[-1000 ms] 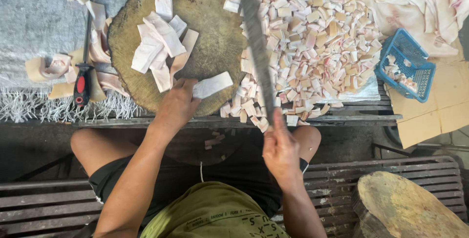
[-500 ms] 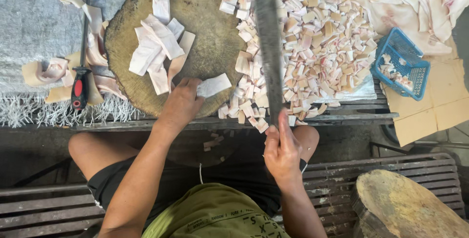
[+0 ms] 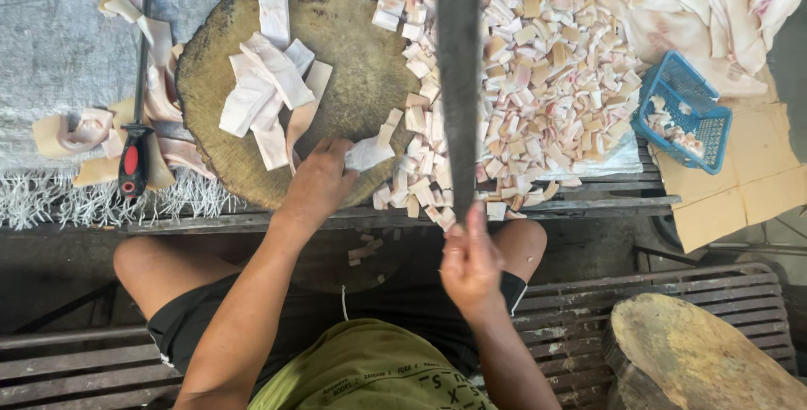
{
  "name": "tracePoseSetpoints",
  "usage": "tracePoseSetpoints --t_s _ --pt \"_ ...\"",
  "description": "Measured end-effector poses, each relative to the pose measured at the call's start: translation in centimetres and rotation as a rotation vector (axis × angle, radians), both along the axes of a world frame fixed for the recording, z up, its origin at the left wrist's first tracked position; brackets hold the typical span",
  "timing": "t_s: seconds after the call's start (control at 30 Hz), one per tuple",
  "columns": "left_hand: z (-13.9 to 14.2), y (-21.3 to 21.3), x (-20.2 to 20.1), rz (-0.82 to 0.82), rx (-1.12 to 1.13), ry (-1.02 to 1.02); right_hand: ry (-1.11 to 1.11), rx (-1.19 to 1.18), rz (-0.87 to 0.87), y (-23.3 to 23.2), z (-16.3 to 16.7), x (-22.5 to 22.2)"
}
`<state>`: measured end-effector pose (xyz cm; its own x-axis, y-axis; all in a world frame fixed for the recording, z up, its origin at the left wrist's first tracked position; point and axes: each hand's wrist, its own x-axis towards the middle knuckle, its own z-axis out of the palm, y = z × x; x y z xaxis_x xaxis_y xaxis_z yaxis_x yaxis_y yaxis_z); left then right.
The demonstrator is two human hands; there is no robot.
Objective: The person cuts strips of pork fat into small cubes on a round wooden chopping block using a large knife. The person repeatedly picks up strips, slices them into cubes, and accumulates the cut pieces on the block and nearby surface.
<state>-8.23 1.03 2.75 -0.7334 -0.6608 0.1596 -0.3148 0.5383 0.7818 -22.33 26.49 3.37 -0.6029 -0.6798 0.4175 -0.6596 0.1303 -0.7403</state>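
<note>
Cleaver up in the air, blade edge-on and long, its handle wrapped tight in the right hand, fingers closed around it just off the near edge of the round wooden chopping block. Left hand sits on the block's near rim, fingertips pinching a pale strip flat against the wood. Further in on the block lies a loose stack of long white strips. Right of the block, a wide heap of small cut cubes spreads out, with a blue plastic basket beyond it. Left of the block rests a sharpening steel with a red-and-black handle, among curled scraps.
</note>
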Motion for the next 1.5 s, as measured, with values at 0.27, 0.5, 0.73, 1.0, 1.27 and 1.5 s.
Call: tracePoseSetpoints --t_s 0.27,0.5,0.73,1.0,1.27,1.5 --pt "-0.3 0.2 -0.5 0.029 0.008 -0.022 0.187 0.256 0.162 -0.5 1.5 1.1" --pt "-1.1 0.3 -1.4 0.042 0.023 -0.002 0.183 -0.113 0.096 -0.7 1.4 1.1" --pt "-1.0 0.4 -1.3 0.025 0.007 0.000 0.203 0.282 0.190 -0.9 1.5 1.5" --pt "-0.3 0.5 -0.3 0.044 0.073 -0.039 0.051 -0.176 0.044 0.1 2.5 2.3" --pt "1.1 0.0 1.0 0.148 -0.276 -0.139 -0.017 0.459 0.160 -0.3 2.1 2.6" --pt "0.3 -1.2 2.6 0.423 -0.521 -0.242 -0.098 0.401 0.163 0.9 3.9 2.3"
